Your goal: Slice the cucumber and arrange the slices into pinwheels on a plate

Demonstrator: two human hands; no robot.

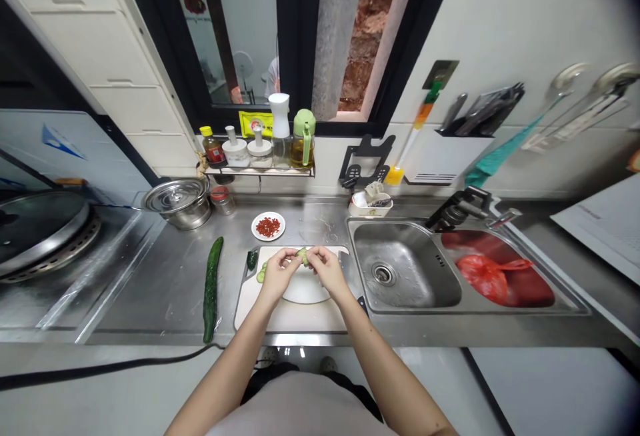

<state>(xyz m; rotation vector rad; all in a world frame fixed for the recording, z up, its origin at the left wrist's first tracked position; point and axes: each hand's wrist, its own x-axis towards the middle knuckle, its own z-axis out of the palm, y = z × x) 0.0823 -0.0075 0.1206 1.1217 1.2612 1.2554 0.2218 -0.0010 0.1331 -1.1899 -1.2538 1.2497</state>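
Over the white cutting board (pixel 290 315), my left hand (pixel 277 270) and my right hand (pixel 325 269) meet, both pinched on a small green cucumber piece (pixel 303 255) held between the fingertips. Under my hands a white plate or bowl (pixel 306 287) sits on the board. A few cucumber slices (pixel 261 275) and a dark cucumber end (pixel 252 260) lie on the board's left side. One whole long cucumber (pixel 211 287) rests on the steel counter to the left of the board.
A small plate of chopped red chili (pixel 269 227) stands behind the board. Steel pot (pixel 179 203) and a stove with a pan lid (pixel 40 226) are at left. A double sink (pixel 405 269) lies right, its far basin holding a red bag (pixel 487 275). Condiment bottles (pixel 280 136) line the shelf.
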